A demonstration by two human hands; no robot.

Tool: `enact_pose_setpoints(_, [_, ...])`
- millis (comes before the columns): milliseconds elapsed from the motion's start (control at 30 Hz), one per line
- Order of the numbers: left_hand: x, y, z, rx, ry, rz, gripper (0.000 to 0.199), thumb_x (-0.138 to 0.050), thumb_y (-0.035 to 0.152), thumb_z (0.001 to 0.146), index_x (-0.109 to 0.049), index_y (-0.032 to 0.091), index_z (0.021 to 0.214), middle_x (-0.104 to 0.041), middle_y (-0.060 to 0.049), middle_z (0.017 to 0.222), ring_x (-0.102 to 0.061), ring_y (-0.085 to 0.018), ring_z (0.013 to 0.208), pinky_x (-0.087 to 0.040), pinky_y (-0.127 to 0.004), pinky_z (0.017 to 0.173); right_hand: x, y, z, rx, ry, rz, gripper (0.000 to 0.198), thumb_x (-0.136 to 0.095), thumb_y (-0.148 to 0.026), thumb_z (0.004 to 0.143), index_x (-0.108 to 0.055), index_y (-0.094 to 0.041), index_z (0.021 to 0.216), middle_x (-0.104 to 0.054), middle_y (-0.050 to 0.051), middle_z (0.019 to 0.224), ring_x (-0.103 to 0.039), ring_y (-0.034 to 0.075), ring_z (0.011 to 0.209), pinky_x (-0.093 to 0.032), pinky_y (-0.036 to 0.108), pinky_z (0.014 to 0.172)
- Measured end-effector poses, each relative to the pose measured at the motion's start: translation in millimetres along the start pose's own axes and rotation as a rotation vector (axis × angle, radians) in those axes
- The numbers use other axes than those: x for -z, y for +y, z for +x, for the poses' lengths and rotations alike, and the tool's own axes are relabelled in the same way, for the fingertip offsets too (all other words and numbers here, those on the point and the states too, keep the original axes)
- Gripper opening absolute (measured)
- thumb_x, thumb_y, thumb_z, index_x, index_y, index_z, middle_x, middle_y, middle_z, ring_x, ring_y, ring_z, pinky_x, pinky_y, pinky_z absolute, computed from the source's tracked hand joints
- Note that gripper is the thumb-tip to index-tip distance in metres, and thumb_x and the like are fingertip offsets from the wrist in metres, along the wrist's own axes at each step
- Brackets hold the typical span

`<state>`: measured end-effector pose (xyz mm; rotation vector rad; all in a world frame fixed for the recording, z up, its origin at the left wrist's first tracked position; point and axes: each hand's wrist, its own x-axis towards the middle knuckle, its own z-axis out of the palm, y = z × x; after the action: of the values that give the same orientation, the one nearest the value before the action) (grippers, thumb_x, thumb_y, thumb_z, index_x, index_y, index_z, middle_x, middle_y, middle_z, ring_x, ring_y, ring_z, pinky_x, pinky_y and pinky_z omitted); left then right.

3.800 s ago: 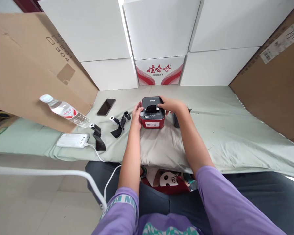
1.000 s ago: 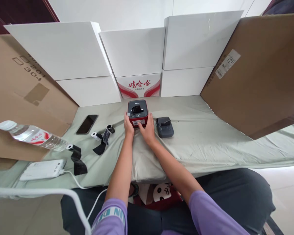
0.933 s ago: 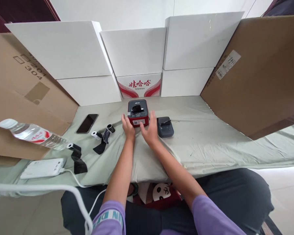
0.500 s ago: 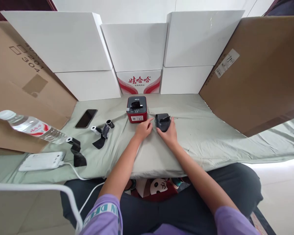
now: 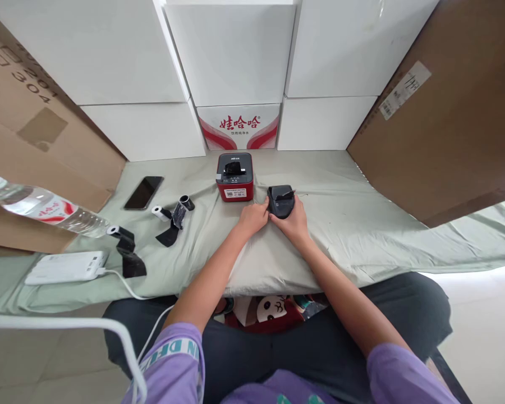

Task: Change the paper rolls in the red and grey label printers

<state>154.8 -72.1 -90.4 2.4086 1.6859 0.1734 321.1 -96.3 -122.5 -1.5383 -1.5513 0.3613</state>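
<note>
The dark box is clasped along its right side by the right hand; its near left corner is met by the left hand at the fingertips — whether pinched cannot be told. Both are backed by the sheet. The red box is set just left and beyond. The dark box is held between the hands, long axis unclear — the right is nearer.

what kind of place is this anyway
Probably a makeshift work spot in an indoor room, perhaps a home or storeroom; the picture doesn't settle which. Wrinkled green cloth covers the surface, white boxes are stacked along the back, and a phone lies on the cloth.
</note>
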Motion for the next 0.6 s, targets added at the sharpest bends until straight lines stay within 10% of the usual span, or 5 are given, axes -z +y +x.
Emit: enact_pose_setpoints(600, [-6.5, -5.8, -1.1, 0.097, 0.102, -0.163, 0.057, -0.044, 0.026, 0.1, -0.051, 0.033, 0.157, -0.079, -0.009, 0.112, -0.072, -0.029, 0.107, -0.054, -0.037, 0.089, -3.1, 9.0, 1.7, 0.033, 0.035, -0.041, 0.09, -0.079, -0.049, 0.069, -0.044, -0.016, 0.146, -0.044, 0.023, 0.15, -0.04, 0.039, 0.143, -0.035, 0.058, 0.122])
